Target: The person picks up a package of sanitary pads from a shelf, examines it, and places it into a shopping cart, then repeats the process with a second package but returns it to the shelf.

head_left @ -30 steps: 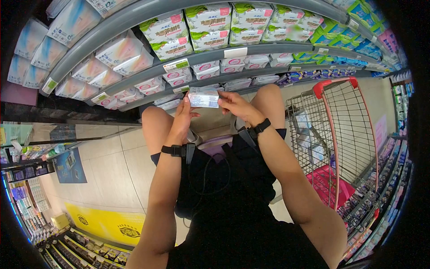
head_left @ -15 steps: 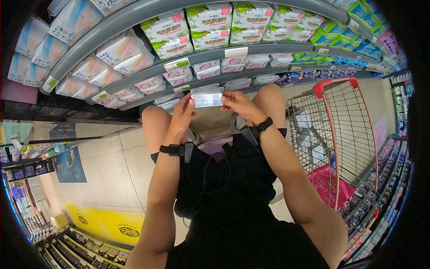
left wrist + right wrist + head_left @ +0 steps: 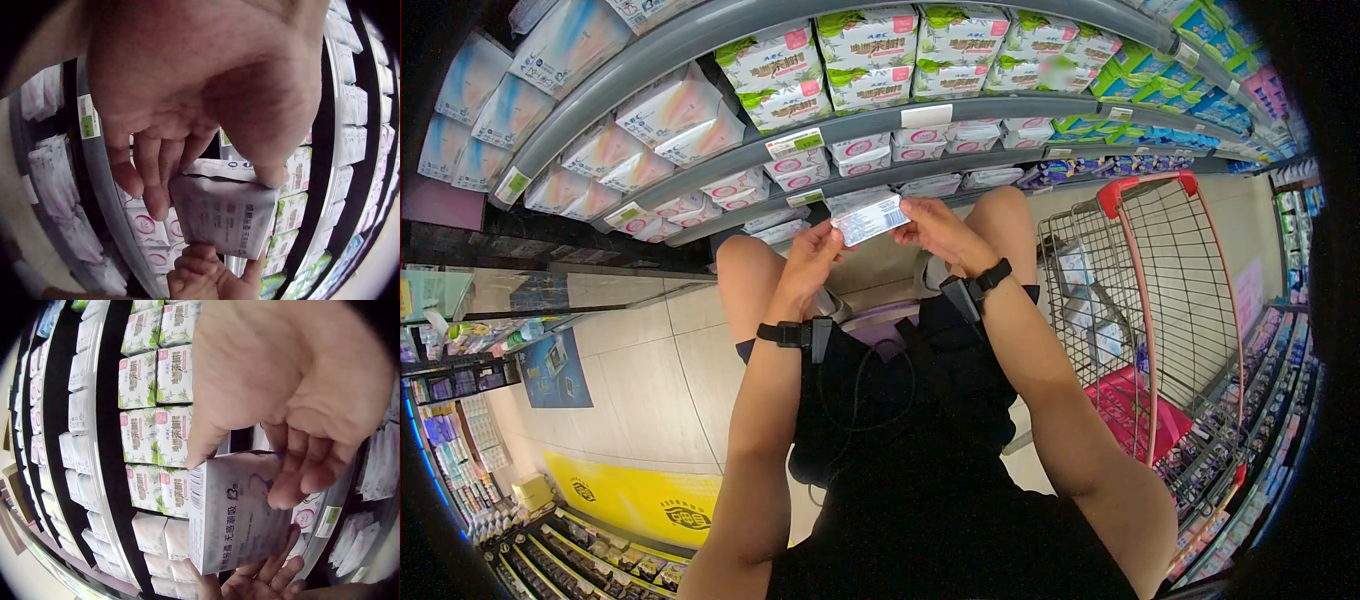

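Note:
A small white pack of sanitary pads (image 3: 868,221) is held up in front of the knees, its printed side with a barcode facing up in the head view. The left hand (image 3: 805,260) pinches its left end, thumb on the near edge. At the other end, the right hand (image 3: 938,232) grips it between thumb and fingers. In the left wrist view the pack (image 3: 226,215) shows a creased, sealed end beside the left thumb. Dark printed characters run along the pack (image 3: 244,509) in the right wrist view, with the right thumb at its barcode edge.
Shelves (image 3: 860,118) in front carry rows of white-and-green packs (image 3: 865,55) and other white packs (image 3: 680,115). A wire shopping cart (image 3: 1145,300) with a few packs and a pink bag (image 3: 1135,412) stands at the right. Floor tiles (image 3: 640,370) lie to the left.
The pack has shifted slightly right and tilted, its right end now higher. Both hands have moved along with it and keep their hold.

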The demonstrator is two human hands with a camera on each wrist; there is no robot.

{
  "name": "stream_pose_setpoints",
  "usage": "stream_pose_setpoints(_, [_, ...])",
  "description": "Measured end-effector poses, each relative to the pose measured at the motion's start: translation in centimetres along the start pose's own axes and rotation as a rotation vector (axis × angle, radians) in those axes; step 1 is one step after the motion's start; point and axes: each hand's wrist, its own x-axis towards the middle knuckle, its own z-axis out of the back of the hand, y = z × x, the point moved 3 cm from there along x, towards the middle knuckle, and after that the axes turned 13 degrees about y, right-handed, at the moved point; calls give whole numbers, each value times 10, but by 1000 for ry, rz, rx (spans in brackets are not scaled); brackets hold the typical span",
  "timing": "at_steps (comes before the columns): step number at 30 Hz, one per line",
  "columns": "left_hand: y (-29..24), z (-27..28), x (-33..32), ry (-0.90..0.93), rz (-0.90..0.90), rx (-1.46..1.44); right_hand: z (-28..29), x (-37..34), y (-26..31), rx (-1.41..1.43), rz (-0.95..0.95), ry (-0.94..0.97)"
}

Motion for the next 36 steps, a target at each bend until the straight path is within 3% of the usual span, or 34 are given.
stream_pose_setpoints(15, [-3, 6, -2, -153, 96, -99, -1, 3, -6, -75, -106, 67])
stream_pose_setpoints(18, [-7, -1, 0, -163, -14, -73, -15, 4, -2, 177, -44, 30])
stream_pose_setpoints(27, [-19, -17, 3, -66, -243, -157, -8, 12, -7, 240, -2, 29])
stream_pose_setpoints(30, [-14, -19, 6, -52, -183, -180, -16, 12, -3, 260, 55, -22])
stream_pose_setpoints(36, [-23, -20, 3, -69, -209, -155, -21, 11, -2, 271, 44, 63])
